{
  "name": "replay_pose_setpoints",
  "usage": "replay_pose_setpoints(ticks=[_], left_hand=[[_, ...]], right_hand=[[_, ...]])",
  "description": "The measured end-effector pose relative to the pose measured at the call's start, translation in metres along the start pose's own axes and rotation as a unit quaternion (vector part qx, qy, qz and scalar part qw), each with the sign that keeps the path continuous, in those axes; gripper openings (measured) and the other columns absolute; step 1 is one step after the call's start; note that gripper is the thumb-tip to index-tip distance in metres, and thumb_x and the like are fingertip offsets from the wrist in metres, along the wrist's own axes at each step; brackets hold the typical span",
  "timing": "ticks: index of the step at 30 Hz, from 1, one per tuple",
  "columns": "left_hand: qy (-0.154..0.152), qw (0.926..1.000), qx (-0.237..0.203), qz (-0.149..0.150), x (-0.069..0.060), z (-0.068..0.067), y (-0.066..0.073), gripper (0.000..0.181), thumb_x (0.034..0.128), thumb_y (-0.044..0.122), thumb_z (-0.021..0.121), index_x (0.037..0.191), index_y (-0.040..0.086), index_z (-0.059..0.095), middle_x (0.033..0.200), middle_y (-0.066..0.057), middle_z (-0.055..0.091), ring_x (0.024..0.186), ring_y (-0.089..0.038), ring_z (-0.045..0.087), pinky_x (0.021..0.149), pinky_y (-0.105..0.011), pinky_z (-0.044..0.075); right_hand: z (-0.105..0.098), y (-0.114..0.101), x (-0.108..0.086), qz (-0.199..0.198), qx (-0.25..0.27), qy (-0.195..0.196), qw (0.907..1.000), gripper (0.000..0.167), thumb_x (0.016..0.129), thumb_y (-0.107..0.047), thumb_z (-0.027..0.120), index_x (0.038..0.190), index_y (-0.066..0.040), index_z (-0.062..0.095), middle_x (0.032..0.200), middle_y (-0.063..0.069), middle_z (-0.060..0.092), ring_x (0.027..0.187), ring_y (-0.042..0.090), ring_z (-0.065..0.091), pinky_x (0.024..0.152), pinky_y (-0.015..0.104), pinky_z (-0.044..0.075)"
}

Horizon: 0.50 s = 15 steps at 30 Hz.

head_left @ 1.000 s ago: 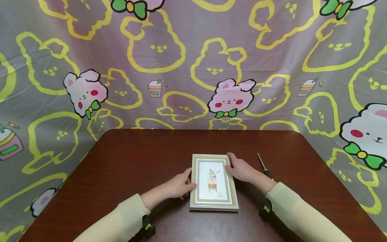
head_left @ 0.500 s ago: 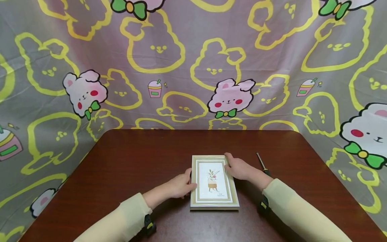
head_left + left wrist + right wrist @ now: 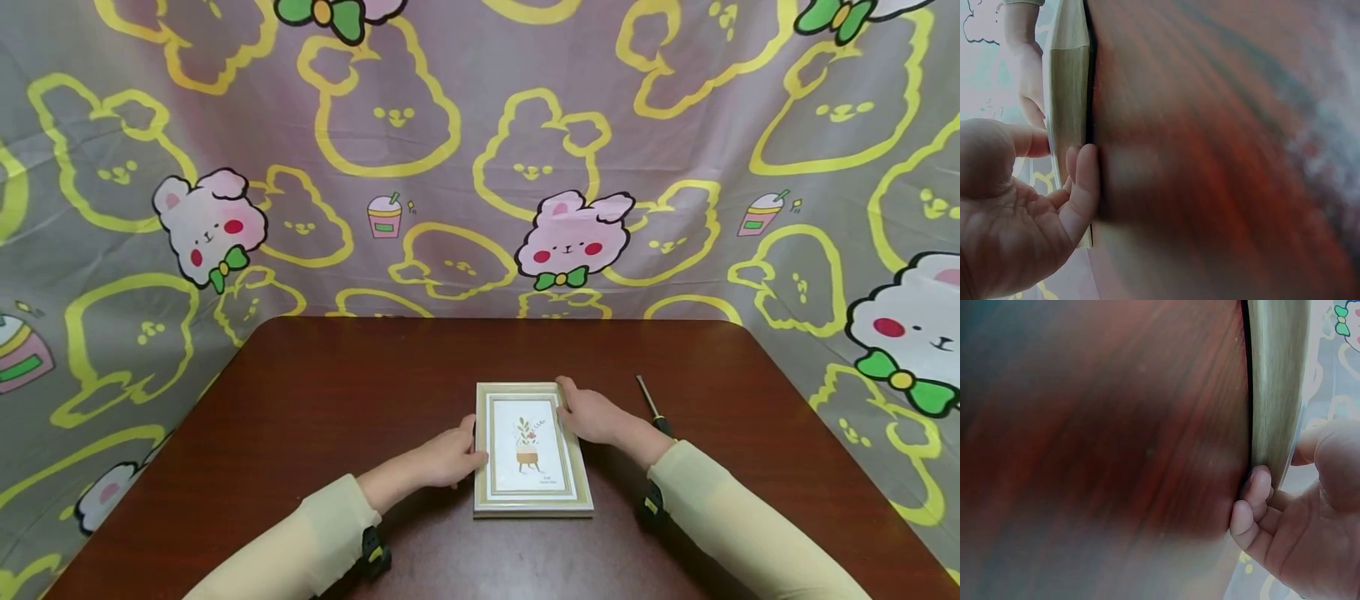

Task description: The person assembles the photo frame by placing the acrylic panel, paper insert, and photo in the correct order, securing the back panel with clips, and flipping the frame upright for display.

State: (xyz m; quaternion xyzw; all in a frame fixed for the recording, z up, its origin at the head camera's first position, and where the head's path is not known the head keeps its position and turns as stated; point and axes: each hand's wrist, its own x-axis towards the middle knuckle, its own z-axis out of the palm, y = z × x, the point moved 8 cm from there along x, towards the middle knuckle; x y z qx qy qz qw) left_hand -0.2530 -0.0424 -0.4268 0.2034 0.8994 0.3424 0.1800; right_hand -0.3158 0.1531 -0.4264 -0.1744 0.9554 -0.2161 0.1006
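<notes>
A picture frame (image 3: pixel 534 502), cream and pale gold with a plant-pot print inside, lies face up on the brown table (image 3: pixel 360 367). At its left side my left hand (image 3: pixel 444 458) grips the edge, thumb on the front border. My right hand (image 3: pixel 598 418) holds the upper right edge, thumb toward the front. In the left wrist view the fingertips (image 3: pixel 1088 162) press the frame's side low by the table. The right wrist view has the fingers (image 3: pixel 1260 481) curled against the opposite side. The underside of the frame is hidden.
A screwdriver (image 3: pixel 651 400) with a dark handle lies right of the frame, its handle partly hidden behind the right forearm. A patterned cloth (image 3: pixel 450 167) with cartoon rabbits hangs around the table's back and sides.
Both hands keep their hold on the frame. The right hand has shifted slightly left along the top corner, and the frame's near edge sits a touch farther away.
</notes>
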Motion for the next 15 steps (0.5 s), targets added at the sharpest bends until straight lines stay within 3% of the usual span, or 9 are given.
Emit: replay_pose_setpoints(ticks=[5, 11, 15], left_hand=[[0.003, 0.9998, -0.018, -0.004, 0.000, 0.000, -0.002, 0.070, 0.0958, 0.015, 0.057, 0.145, -0.015, 0.016, 0.063, -0.004, 0.055, 0.042, -0.017, 0.053, 0.044, -0.027, 0.040], [0.004, 0.9962, -0.086, -0.015, -0.004, -0.001, -0.009, 0.075, 0.0951, 0.017, 0.061, 0.146, -0.014, 0.015, 0.068, -0.006, 0.058, 0.051, -0.018, 0.057, 0.049, -0.032, 0.050], [-0.004, 0.9957, -0.091, -0.015, -0.013, -0.006, -0.008, 0.080, 0.0959, 0.022, 0.061, 0.148, -0.012, 0.011, 0.070, -0.006, 0.060, 0.055, -0.019, 0.059, 0.053, -0.032, 0.050]], right_hand=[[0.001, 0.001, -0.001, 0.004, 0.009, -0.003, 0.9999, 0.057, 0.103, -0.016, 0.047, 0.147, 0.007, 0.020, 0.058, 0.006, 0.047, 0.044, 0.014, 0.036, 0.050, 0.029, 0.030], [-0.002, 0.001, -0.009, -0.002, 0.041, -0.012, 0.9991, 0.062, 0.102, -0.019, 0.051, 0.149, 0.007, 0.018, 0.087, 0.014, 0.063, 0.064, 0.015, 0.053, 0.062, 0.034, 0.040], [-0.008, -0.002, -0.019, -0.015, 0.056, -0.011, 0.9982, 0.063, 0.101, -0.019, 0.054, 0.149, 0.004, 0.020, 0.088, 0.011, 0.063, 0.068, 0.016, 0.055, 0.063, 0.037, 0.042]])
